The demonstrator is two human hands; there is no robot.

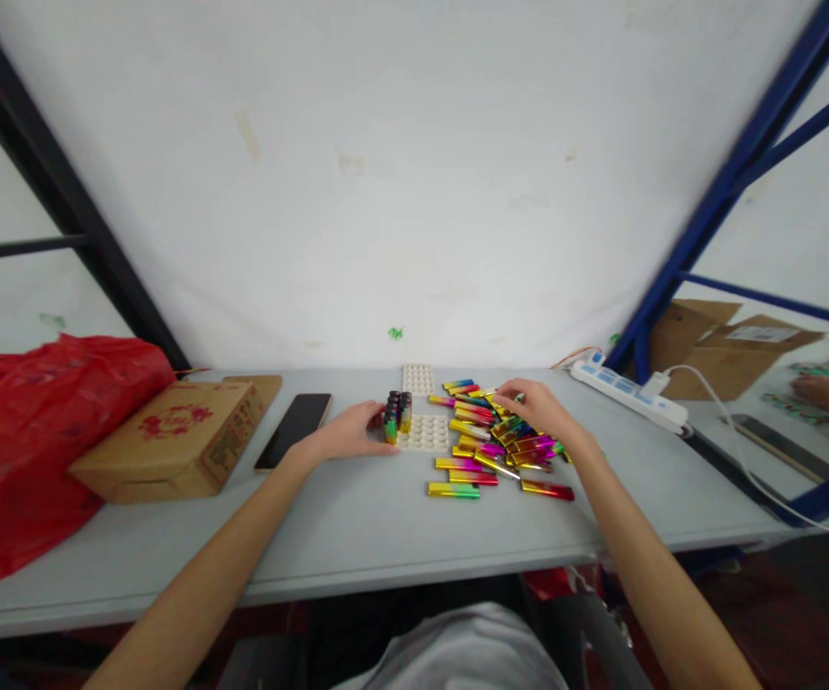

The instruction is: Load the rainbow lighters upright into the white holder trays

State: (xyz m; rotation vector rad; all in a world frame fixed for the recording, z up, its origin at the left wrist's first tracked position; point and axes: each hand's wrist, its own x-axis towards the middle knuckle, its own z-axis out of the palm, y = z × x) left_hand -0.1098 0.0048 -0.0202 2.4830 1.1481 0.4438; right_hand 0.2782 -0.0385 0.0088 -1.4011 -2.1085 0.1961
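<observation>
Several lighters [405, 412] with black tops and shiny coloured bodies stand upright in a tight group at the left end of a white holed tray [429, 433]. My left hand [353, 431] curls round the group's left side, thumb in front and fingers behind. To the right of the tray lies a loose pile of shiny lighter-shaped pieces [475, 476] in gold, red, pink and green. My right hand [533, 404] is over the pile's far side, fingertips pinched together among the pieces. What they hold, if anything, is too small to make out.
A second holed tray [418, 378] lies by the wall. On the left are a dark phone [294, 430], a cardboard box [170, 436] and a red bag [33, 450]. A power strip [630, 391] sits at right. Past the blue frame [716, 192], another person's hand [827, 391] shows.
</observation>
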